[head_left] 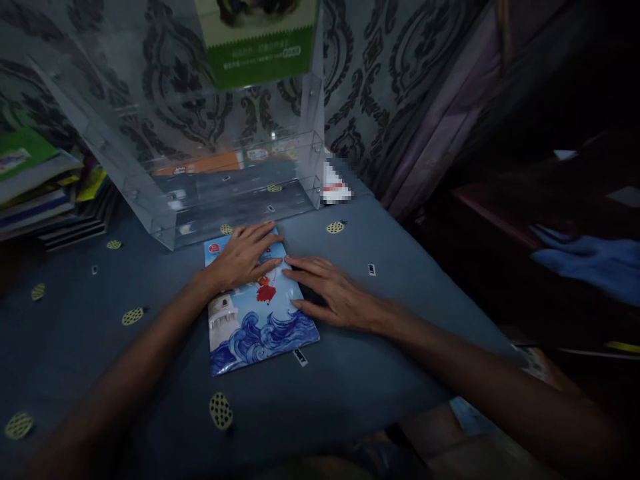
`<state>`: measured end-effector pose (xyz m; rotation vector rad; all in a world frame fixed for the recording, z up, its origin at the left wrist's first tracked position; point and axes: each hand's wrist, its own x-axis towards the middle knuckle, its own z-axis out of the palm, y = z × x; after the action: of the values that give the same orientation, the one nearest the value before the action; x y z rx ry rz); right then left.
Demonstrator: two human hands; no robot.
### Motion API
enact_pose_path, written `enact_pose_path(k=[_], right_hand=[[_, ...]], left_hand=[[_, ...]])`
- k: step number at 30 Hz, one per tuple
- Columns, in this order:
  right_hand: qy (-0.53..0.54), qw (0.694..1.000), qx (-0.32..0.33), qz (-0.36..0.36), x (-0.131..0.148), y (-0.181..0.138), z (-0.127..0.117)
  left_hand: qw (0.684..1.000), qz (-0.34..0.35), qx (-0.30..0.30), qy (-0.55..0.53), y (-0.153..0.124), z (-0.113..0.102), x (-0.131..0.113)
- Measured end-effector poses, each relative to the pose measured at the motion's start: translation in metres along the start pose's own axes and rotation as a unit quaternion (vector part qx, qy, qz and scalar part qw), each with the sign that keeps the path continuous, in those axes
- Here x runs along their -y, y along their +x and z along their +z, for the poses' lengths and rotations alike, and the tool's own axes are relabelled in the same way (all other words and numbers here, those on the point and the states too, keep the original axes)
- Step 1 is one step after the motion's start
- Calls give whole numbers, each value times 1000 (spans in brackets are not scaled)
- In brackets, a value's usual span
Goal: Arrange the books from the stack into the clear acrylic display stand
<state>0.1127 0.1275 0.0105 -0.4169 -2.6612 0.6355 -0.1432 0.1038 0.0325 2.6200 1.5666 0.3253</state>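
Left grip (239, 259) lies flat, palm down, on the upper cover of the booklet (257, 317); right grip (340, 293) has fingers loosely extended, tips at its right side. Neither clasps anything. Booklet lies flat on the counter (370, 373), inward of the near and right edges. Judged light, bendable, probably slippery; best pinched at its lower right corner. 2 forearms (145, 360) slant in, right one over the counter's near right corner.
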Motion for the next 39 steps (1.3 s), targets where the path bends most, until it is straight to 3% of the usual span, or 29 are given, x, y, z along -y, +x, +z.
enact_pose_path(k=[3,7,10,13,16,20,22,24,29,39], right_hand=[[5,1000,-12,6,9,-1,2],[19,1000,-14,14,43,-7,4],[79,996,37,-30,72,-11,3],[150,981,90,-88,83,-8,1],[238,967,69,-61,70,3,-3],[335,931,-87,117,28,32,-3],[354,903,-177,165,4,48,1],[334,896,-228,183,-15,60,7],[288,920,-213,161,-31,64,12],[300,922,-194,149,-24,52,5]], left_hand=[[1000,4,-1,-2,0,-2,-1],[999,21,18,-46,-3,-14,-6],[991,24,47,-124,-9,-24,-10],[979,6,56,-195,-16,-27,-14],[978,-39,17,-205,-21,-19,-22],[990,-114,-43,-65,-21,-6,-43],[987,-157,-29,33,-18,-5,-55],[974,-196,11,116,-13,-9,-67],[944,-247,95,196,-1,-20,-87],[939,-256,125,194,3,-29,-92]])
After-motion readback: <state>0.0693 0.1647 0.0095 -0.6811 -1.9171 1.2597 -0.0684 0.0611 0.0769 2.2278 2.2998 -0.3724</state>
